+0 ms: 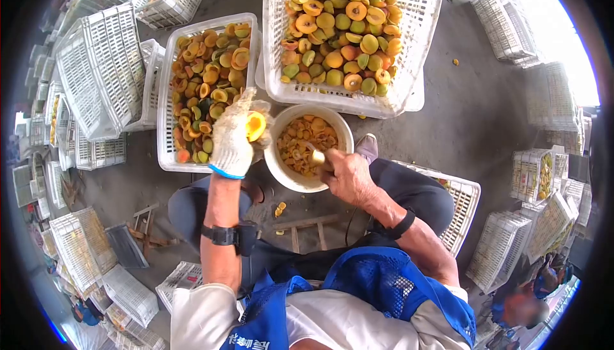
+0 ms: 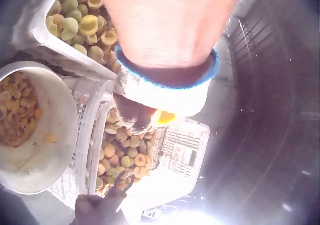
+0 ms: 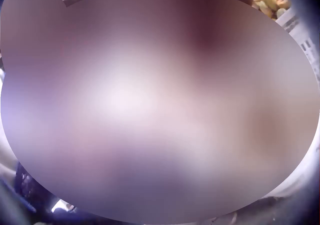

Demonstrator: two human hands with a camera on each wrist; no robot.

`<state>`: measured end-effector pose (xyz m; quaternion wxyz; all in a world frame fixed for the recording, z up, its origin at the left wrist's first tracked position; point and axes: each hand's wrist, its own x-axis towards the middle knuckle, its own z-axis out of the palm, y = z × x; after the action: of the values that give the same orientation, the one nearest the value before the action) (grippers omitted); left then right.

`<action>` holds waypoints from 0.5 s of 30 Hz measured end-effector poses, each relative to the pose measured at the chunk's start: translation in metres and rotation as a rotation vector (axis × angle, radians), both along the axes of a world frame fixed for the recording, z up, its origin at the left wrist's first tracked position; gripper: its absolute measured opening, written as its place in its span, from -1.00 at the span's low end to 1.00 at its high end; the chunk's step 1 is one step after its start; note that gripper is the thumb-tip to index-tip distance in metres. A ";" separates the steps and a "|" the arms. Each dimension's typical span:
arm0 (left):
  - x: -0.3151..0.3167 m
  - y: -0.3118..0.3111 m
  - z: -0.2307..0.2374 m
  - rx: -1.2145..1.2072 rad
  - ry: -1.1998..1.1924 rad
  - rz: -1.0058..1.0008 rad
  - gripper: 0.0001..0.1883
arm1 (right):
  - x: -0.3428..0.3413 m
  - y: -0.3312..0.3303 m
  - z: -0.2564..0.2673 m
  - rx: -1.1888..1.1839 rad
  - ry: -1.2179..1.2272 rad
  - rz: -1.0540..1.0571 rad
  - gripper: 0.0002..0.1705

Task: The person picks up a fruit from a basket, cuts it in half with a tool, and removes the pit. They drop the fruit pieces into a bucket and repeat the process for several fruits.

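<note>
My left hand (image 1: 231, 136), in a white knit glove with a blue cuff, holds a yellow peach half (image 1: 256, 126), its orange hollow facing up. It is between the crate of hollowed halves (image 1: 162, 113) and the round white bucket (image 1: 348, 129). Bare, my right hand (image 1: 352, 176) grips a pitting knife (image 1: 317, 157) over the bucket's right side. In the left wrist view the knife's curved blade (image 2: 120, 182) stands out from the fist. Orange scraps (image 1: 307, 136) lie inside the bucket. The right wrist view is mostly blurred.
A large white crate (image 1: 412, 43) of peach halves stands beyond the bucket. Stacked crates (image 1: 99, 72) line the left, and more crates (image 1: 505, 248) stand at right. Another crate (image 1: 464, 206) sits by the right knee. Dropped scraps (image 1: 280, 209) and a wooden frame (image 1: 307, 225) lie between the legs.
</note>
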<state>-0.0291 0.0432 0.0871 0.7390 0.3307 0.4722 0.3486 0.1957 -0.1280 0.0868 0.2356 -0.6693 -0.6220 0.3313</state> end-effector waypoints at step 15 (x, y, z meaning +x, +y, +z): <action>0.001 0.028 0.056 1.496 1.471 -0.307 -0.51 | 0.094 0.057 0.015 0.036 0.274 -0.783 -0.67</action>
<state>-0.0286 0.0717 0.1431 -0.0842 0.8870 0.4220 0.1674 0.2896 -0.0711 0.1015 0.4360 -0.8008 -0.2892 0.2916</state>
